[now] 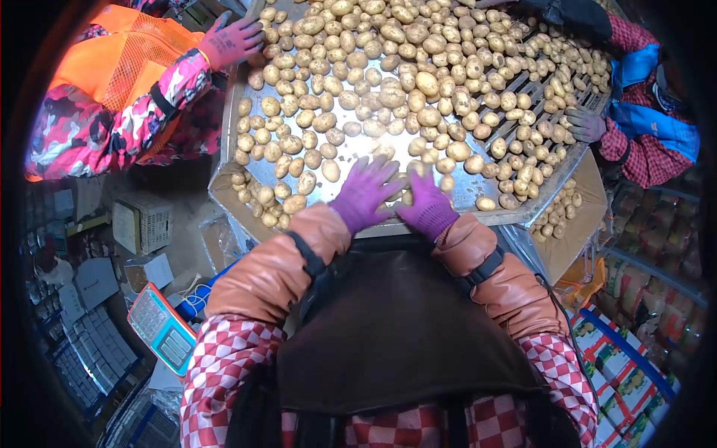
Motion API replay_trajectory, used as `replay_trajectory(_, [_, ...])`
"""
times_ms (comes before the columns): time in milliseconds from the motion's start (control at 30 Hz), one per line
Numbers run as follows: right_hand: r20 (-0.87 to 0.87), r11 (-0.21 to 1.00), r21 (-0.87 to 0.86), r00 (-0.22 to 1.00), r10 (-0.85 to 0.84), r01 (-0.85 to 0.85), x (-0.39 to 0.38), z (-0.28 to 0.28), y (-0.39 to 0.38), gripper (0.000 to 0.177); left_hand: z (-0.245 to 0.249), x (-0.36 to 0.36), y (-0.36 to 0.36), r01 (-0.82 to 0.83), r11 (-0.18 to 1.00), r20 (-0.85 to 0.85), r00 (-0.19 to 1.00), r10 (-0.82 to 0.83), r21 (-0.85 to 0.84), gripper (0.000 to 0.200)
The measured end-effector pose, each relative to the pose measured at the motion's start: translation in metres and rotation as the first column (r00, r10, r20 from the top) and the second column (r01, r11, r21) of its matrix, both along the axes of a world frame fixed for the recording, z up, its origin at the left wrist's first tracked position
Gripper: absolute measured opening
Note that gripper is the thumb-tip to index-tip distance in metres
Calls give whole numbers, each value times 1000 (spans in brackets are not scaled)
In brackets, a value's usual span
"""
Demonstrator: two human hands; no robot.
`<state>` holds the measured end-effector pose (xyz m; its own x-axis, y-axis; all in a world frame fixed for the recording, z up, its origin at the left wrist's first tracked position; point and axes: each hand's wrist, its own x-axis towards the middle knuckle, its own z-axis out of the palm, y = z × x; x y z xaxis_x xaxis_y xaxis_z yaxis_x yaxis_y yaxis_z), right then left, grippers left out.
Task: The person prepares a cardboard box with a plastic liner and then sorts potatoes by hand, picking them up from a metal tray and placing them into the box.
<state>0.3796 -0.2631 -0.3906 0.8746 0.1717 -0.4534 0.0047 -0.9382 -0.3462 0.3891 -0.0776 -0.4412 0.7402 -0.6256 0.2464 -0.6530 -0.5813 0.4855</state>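
Both of my hands wear purple gloves and rest at the near edge of a metal sorting table (464, 200) covered with potatoes (392, 97). My left hand (366, 196) lies palm down with its fingers spread over the metal and a few potatoes. Close beside it, my right hand (429, 205) has its fingers stretched forward, touching potatoes near the edge. Several potatoes between the two hands are partly hidden by the gloves. No potato is visibly gripped in either hand.
A co-worker's gloved hand (230, 41) reaches in from the left, and another person's gloved hand (586, 125) is at the slatted right side. Potatoes sit in cardboard-lined openings at the near corners, including the right carton (579, 231). A scale (162, 328) stands lower left.
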Motion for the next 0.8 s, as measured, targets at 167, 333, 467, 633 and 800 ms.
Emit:
replay_trajectory(167, [-247, 724, 662, 968, -35, 195, 8, -18, -8, 60, -34, 45, 66, -288, 949, 47, 958, 285, 129, 67])
replay_trajectory(333, [-357, 499, 757, 906, -227, 423, 4, -25, -42, 41, 15, 63, 67, -530, 793, -79, 815, 575, 302, 40])
replay_trajectory(467, [-363, 315, 823, 864, -350, 473, 9, -29, -55, 41, 9, 113, -16, -420, 906, 227, 878, 420, -53, 55])
replay_trajectory(633, [-488, 171, 808, 803, -341, 564, 15, -18, -79, 44, -14, 160, -45, -393, 914, -46, 916, 398, 102, 49])
replay_trajectory(800, [-810, -484, 521, 586, -22, 703, 17, 1, -79, 55, 65, 116, -41, -456, 877, -818, 556, 146, -154, 53])
